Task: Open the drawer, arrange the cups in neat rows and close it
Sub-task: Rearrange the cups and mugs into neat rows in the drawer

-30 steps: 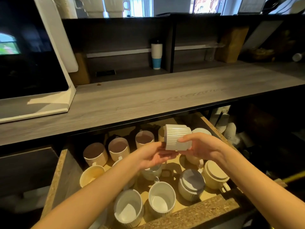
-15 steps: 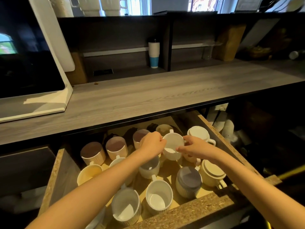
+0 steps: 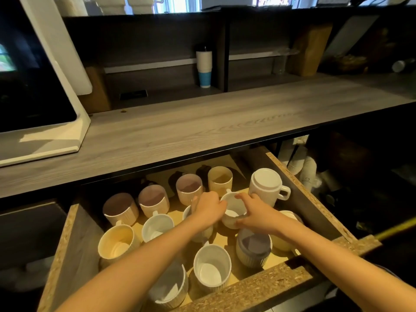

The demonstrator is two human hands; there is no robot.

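In the head view, your left hand covers most of a cup just left of the white ribbed mug, so only a sliver of that hidden cup's rim shows. Your right hand and forearm cut across a cream mug lying nearest the drawer's right wall, hiding its mouth. The cups furthest back sit in shadow under the countertop; two or three dark ones there are too dim to make out. Your forearms run off the bottom edge.

Both hands are clamped on the white ribbed mug, one on each side of its rim, as it stands upright with its mouth up, near the middle of the open drawer, just in front of the tan mug and left of the upturned white mug.

A second ago you held this mug on its side, raised above the other cups; half a second ago it was turned mouth-up and lower. Now it sits down among them.
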